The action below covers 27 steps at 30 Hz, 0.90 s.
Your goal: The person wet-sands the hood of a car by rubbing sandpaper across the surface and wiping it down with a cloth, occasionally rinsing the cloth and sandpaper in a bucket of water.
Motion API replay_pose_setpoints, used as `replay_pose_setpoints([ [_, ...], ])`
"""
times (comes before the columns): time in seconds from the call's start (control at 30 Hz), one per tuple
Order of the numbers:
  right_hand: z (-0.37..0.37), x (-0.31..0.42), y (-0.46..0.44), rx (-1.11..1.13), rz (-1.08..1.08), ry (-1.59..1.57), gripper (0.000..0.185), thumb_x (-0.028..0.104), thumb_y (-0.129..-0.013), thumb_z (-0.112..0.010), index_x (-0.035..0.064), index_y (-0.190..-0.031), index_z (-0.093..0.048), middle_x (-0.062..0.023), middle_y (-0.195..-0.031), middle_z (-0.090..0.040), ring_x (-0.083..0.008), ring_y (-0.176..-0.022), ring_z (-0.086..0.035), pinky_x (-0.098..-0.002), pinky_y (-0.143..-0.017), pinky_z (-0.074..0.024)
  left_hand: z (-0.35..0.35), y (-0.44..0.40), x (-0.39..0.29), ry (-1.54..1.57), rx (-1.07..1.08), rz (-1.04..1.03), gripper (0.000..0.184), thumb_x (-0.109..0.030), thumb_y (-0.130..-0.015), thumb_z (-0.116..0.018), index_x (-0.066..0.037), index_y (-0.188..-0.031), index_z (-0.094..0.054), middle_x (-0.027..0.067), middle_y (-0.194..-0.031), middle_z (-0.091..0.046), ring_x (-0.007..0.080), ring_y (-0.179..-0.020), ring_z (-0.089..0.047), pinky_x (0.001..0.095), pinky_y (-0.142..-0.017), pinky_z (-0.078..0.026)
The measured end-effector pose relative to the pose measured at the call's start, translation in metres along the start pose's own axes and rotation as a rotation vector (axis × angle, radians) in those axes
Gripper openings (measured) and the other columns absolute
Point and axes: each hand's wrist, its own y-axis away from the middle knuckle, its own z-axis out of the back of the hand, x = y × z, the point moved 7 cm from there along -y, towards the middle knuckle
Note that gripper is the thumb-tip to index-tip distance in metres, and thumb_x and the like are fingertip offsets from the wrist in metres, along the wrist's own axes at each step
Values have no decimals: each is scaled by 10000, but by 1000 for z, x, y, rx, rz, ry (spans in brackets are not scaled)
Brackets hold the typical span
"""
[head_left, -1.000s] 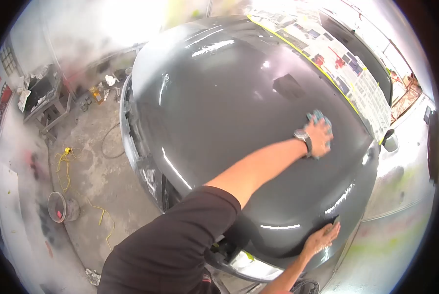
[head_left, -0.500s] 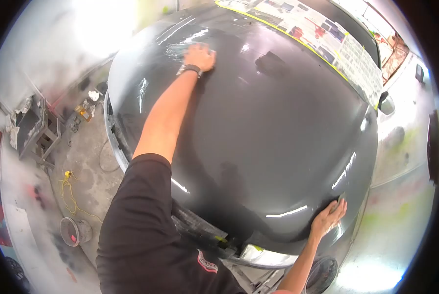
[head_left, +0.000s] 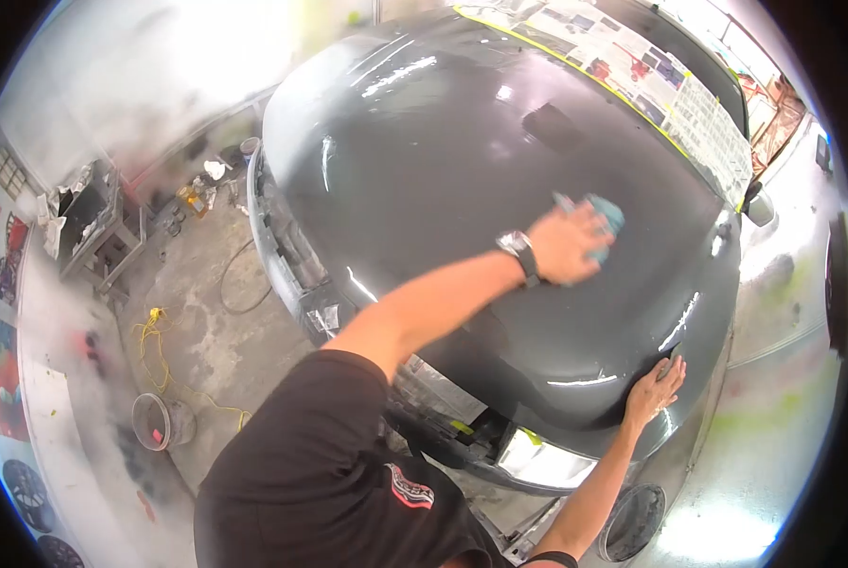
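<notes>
My left hand (head_left: 568, 244), with a watch on its wrist, presses a blue-green cloth (head_left: 609, 216) flat against the dark grey car hood (head_left: 443, 199). Part of the cloth lies hidden under the palm and fingers, and the hand is slightly blurred. At the hood's front right corner rests my right hand (head_left: 653, 390). Between its thumb and fingers is a small grey pad (head_left: 670, 365), whose exact kind I cannot make out. The hood looks smooth, with bright light reflections along its edges.
Newspaper (head_left: 623, 66) edged with yellow tape covers the windshield. A side mirror (head_left: 759, 204) sticks out at the right. On the floor to the left are a bucket (head_left: 163, 422), a yellow cord (head_left: 149, 346) and a stand (head_left: 102, 227). Another round container (head_left: 634, 521) stands at lower right.
My left hand has swept from the hood's far left toward its middle right, and the cloth now shows beneath it. My right hand stays at the front right corner. The view has shifted slightly.
</notes>
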Motion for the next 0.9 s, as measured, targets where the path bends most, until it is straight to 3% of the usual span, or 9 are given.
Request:
replay_pose_setpoints([
  [0.1,1,2,1,-1,-4,-8,542,453,-1131,-369,133,-1561,-446,-94,-1651,-377,-313,-1540,-348,-677,-1226,-200,54,43,126,-107,-71,228,598,-421,-969,-590,-126,-1489,-554,163,-1541,-516,419,-1481,-402,554,-1200,-355],
  [0.2,1,7,1,-11,-19,7,546,454,-1130,-376,123,-1558,-449,-105,-1649,-375,-312,-1543,-342,-681,-1227,-195,104,121,264,-200,-117,424,572,-413,-1025,-557,-138,-1525,-520,175,-1616,-447,396,-1516,-359,521,-1250,-290],
  [0.23,3,10,0,-13,-20,19,548,455,-1128,-383,119,-1555,-453,-108,-1643,-381,-312,-1538,-350,-681,-1223,-203,114,155,310,-199,-163,518,580,-444,-1024,-541,-167,-1533,-519,189,-1621,-433,431,-1511,-355,543,-1247,-282],
  [0.33,3,23,-3,-23,-18,76,551,456,-1120,-410,107,-1542,-469,-117,-1619,-403,-311,-1515,-380,-681,-1201,-241,140,225,338,-309,-178,721,617,-506,-1041,-523,-196,-1572,-486,185,-1655,-390,440,-1535,-314,525,-1257,-259],
  [0.43,6,25,-1,-88,64,112,534,442,-1103,-452,101,-1512,-500,-124,-1575,-436,-316,-1481,-422,-688,-1157,-303,128,212,264,-249,-162,640,614,-477,-1034,-557,-183,-1570,-494,171,-1664,-381,418,-1549,-300,529,-1252,-261],
  [0.6,13,32,0,-37,-10,23,577,436,-1093,-474,61,-1531,-464,-190,-1606,-412,-366,-1539,-323,-744,-1190,-220,73,117,46,-187,-10,238,601,-414,-1019,-610,-161,-1553,-507,168,-1640,-417,410,-1542,-324,538,-1242,-287],
  [0.7,17,24,1,-65,-14,-68,557,441,-1092,-477,78,-1513,-483,-158,-1593,-435,-338,-1523,-363,-741,-1189,-221,24,69,-79,-57,-19,62,630,-453,-974,-633,-141,-1513,-534,177,-1599,-456,445,-1496,-386,582,-1196,-340],
  [0.77,20,20,0,-70,-22,-155,542,446,-1091,-480,90,-1500,-498,-129,-1579,-461,-316,-1513,-387,-737,-1188,-227,-8,54,-154,-7,-41,-37,643,-454,-963,-630,-122,-1506,-540,185,-1611,-440,429,-1492,-393,630,-1203,-290],
  [0.9,2,-6,-5,-131,59,-224,503,428,-1100,-473,107,-1485,-518,-77,-1544,-514,-301,-1461,-465,-702,-1187,-247,-54,67,-247,-5,2,-138,641,-425,-970,-644,-109,-1513,-516,156,-1627,-409,383,-1533,-322,615,-1226,-268],
])
